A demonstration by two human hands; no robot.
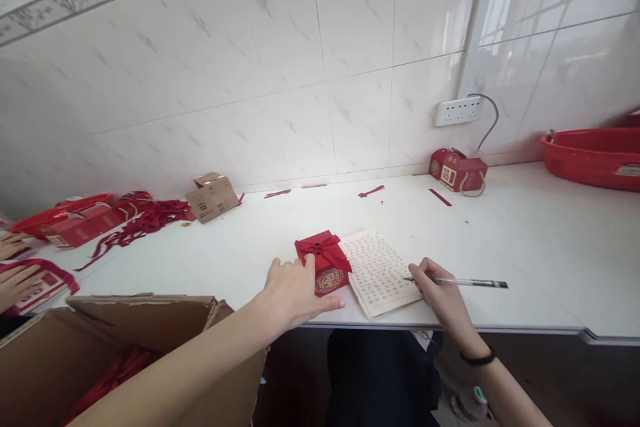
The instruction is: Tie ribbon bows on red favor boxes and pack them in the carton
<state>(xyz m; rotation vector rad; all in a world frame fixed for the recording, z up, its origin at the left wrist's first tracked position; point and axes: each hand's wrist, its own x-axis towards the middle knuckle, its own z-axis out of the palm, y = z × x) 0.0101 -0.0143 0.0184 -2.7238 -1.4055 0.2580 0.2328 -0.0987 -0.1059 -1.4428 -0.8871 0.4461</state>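
On my feed, the spread left hand [293, 288] seemingly steadies a ribbon-tied box [331, 273]; the right hand [443, 295] pinches a pen [473, 282], writing-style, over a notebook [379, 272].

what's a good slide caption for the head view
Left hand at a ribbon-topped red box, right hand holding a pen over a page of writing on a white table.

Box [329, 261] left of notebook [379, 268] on table [250, 247], apparently a bottle [471, 404] underneath.
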